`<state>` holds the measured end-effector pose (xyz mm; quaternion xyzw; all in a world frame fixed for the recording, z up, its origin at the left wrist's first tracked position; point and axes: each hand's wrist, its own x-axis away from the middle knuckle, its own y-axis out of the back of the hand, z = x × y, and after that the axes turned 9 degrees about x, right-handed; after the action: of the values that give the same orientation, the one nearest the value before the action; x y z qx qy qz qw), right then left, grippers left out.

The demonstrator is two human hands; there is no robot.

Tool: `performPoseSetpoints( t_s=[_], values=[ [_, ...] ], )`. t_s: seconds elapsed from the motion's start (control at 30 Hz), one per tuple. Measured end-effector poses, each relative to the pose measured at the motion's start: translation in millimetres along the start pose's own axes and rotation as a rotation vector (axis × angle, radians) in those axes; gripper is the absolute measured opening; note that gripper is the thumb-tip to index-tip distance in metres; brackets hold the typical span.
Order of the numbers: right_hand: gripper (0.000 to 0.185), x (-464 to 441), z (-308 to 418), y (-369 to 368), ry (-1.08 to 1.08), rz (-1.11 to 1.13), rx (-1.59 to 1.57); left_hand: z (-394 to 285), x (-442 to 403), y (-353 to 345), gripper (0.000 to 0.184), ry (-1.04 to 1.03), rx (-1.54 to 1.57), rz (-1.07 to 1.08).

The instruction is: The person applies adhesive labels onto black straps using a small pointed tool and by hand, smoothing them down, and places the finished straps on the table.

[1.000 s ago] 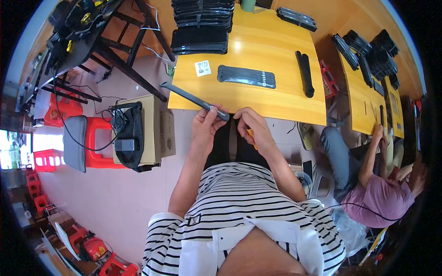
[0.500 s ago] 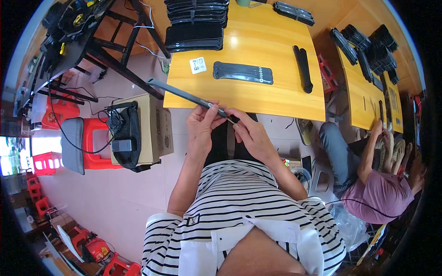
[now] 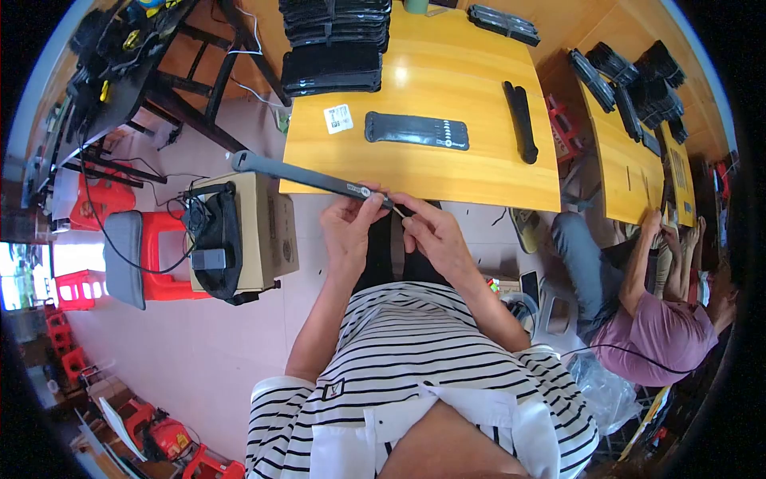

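Observation:
A long black strip (image 3: 307, 175) with a small white logo is gripped near its right end by my left hand (image 3: 349, 227). Its far end reaches left, past the table's corner. My right hand (image 3: 437, 237) pinches a thin tool (image 3: 400, 213) whose tip meets the strip's right end; the tool's handle is hidden in the fingers. Beyond the hands, a row of black strips (image 3: 416, 131) lies flat on the yellow table (image 3: 447, 180), with a white label (image 3: 338, 119) to its left. Further right are two black strips (image 3: 521, 122) lying together.
Tall stacks of black strips (image 3: 333, 69) stand at the table's back left, and another bundle (image 3: 503, 25) at the back right. A cardboard box (image 3: 254, 231) with a black bag is at the left. At the right, a co-worker (image 3: 650, 331) sits by another table.
My right hand has come over to the strip's end, bringing the thin tool against it. The strip's far end has swung left and down. The view has shifted slightly.

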<state>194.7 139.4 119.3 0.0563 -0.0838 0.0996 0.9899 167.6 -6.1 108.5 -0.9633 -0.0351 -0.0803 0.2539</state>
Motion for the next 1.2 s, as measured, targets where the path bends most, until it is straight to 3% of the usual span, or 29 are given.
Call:
performPoseSetpoints(
  t_s=[0.23,0.43,0.53,0.6,0.8,0.93,1.13,1.2],
  values=[
    [0.036,2.1,-9.4,-6.3,0.075,-0.072,0.086,8.8,4.4,-2.0,0.016,-0.132,-0.130,0.023],
    [0.034,5.6,-4.0,-10.9,-0.097,-0.116,-0.257,9.4,7.9,-13.5,0.014,-0.159,-0.020,-0.046],
    [0.035,1.3,-5.1,-10.1,-0.063,-0.116,-0.130,7.8,5.4,-10.2,0.015,-0.094,0.090,-0.088],
    [0.038,-1.2,-14.0,-11.1,0.257,-0.241,0.306,6.1,2.8,-7.5,0.017,-0.039,0.115,-0.050],
    [0.042,-1.4,-6.4,-10.9,0.254,-0.296,0.470,3.1,-0.3,-11.9,0.015,-0.020,0.155,-0.037],
    [0.042,-0.7,-14.0,-15.5,0.239,-0.354,0.434,4.3,-1.6,-14.2,0.015,0.059,0.241,-0.066],
    [0.040,-1.1,-15.4,-15.2,0.224,-0.332,0.497,10.6,-4.1,-15.0,0.014,0.000,0.206,-0.075],
    [0.036,-2.1,-18.3,-19.6,0.167,-0.307,0.263,13.6,-5.7,-13.8,0.014,-0.026,0.183,-0.090]
  ],
)
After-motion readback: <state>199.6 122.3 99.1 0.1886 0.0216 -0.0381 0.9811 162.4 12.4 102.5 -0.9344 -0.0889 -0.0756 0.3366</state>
